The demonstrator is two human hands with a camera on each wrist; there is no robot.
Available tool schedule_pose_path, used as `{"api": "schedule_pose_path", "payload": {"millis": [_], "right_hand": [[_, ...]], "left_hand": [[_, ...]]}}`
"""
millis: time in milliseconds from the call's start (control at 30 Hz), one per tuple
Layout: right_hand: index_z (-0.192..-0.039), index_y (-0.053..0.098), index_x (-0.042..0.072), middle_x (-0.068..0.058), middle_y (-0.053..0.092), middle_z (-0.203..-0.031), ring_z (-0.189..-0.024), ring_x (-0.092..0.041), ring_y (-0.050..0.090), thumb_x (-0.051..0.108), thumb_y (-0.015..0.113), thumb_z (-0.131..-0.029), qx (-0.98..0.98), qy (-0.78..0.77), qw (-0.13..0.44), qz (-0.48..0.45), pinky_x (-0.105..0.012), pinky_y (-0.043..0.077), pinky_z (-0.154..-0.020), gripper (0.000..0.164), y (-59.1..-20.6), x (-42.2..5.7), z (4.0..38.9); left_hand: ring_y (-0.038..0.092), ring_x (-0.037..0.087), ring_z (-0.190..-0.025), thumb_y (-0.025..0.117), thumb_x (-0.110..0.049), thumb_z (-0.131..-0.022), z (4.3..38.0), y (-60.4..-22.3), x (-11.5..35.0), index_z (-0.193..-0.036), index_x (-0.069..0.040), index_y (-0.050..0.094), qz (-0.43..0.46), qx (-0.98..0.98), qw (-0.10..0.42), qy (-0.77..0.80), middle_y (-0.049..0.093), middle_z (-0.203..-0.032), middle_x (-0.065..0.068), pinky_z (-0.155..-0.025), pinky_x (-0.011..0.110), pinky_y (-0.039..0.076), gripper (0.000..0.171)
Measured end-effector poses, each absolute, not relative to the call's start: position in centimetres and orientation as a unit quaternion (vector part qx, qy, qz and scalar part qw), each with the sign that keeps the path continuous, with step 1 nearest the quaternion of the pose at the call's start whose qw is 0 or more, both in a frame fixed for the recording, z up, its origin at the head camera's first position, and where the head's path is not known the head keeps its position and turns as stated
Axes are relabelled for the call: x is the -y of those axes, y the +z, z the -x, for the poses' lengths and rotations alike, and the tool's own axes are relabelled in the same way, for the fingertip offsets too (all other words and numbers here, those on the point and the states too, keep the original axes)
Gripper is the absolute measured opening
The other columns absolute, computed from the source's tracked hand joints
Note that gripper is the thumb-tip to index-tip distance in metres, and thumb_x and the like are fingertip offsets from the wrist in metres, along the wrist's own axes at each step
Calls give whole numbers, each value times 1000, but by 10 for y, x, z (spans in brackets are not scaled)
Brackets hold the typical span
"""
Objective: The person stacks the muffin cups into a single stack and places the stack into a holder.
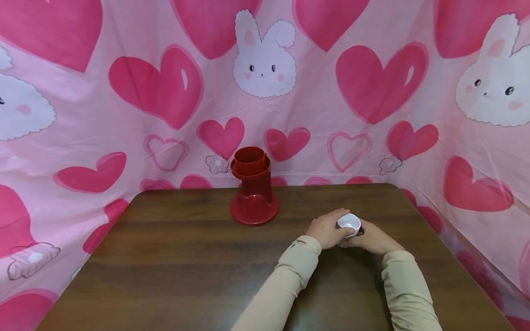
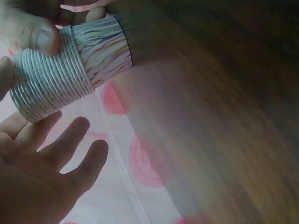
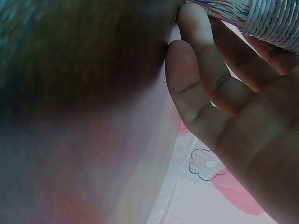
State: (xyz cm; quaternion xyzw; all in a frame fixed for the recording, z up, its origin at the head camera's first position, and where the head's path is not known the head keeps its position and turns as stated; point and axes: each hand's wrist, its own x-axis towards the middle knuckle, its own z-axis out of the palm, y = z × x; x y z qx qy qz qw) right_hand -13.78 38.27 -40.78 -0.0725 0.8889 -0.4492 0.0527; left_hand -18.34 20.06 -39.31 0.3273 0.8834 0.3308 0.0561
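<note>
A small white cup (image 1: 349,223) is between my two hands on the right side of the table; its white inside shows from above. The left wrist view shows its ribbed, cord-like band (image 2: 51,77) and a part with multicoloured streaks (image 2: 103,49). My left hand (image 1: 329,228) holds the cup from the left, several fingers spread past it. From the right my right hand (image 1: 375,236) grips it, thumb laid against the side. In the right wrist view only a part of the streaked cup (image 3: 273,18) shows beyond the fingers. I cannot tell whether its base touches the table.
A red stand (image 1: 254,209) with a round base, a column and a ringed cup-shaped top is near the table's back edge, left of my hands. Brown wooden table (image 1: 165,266) extends in front. A pink cloth (image 1: 314,110) with hearts and rabbits hangs around the back and sides.
</note>
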Motion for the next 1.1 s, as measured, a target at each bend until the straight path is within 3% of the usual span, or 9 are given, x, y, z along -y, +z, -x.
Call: {"api": "schedule_pose_path", "payload": {"millis": [233, 400, 567, 700, 867, 1100], "right_hand": [[-142, 41, -5, -20, 58, -117, -95, -30, 59, 15, 76, -90, -859, -498, 92, 71, -43, 56, -71, 66, -405, -394, 135], [-142, 40, -11, -26, 58, -118, -97, -32, 62, 8, 75, -90, -831, -540, 87, 98, -44, 58, -74, 65, -404, -393, 138], [-140, 41, -13, -25, 60, -116, -98, -30, 62, 4, 73, -90, -826, -548, 74, 109, -43, 58, -74, 61, -403, -380, 143], [-139, 43, -13, -24, 61, -114, -96, -27, 62, 4, 71, -92, -831, -540, 42, 123, -40, 58, -75, 58, -396, -367, 151], [-139, 46, -12, -24, 62, -113, -91, -26, 63, 5, 70, -94, -841, -523, -36, 133, -35, 58, -72, 54, -375, -343, 166], [-145, 44, -5, -26, 60, -124, -104, -38, 60, 15, 68, -98, -868, -471, -100, 127, -43, 54, -82, 57, -325, -302, 192]], "left_hand": [[52, 5, -125, 73, -33, -94, 191, -405, -191, -149, -27, 52, -342, -853, 87, 385, 56, -143, -10, -101, 23, 41, 59], [52, 8, -127, 75, -29, -93, 195, -410, -183, -156, -28, 40, -345, -857, 83, 373, 53, -147, -5, -104, 25, 39, 72], [57, 8, -116, 80, -24, -89, 201, -409, -177, -146, -16, 49, -330, -864, 81, 371, 63, -133, 1, -99, 23, 42, 65], [58, 8, -105, 81, -22, -88, 212, -398, -164, -135, -9, 57, -331, -854, 77, 393, 64, -121, 1, -92, 22, 45, 54], [60, 17, -106, 79, -22, -90, 228, -369, -142, -137, -9, 57, -326, -844, 49, 422, 62, -119, 3, -92, 26, 46, 53], [59, 24, -109, 72, -20, -95, 246, -323, -109, -140, -7, 54, -318, -841, -24, 438, 61, -123, 8, -94, 32, 47, 51]]}}
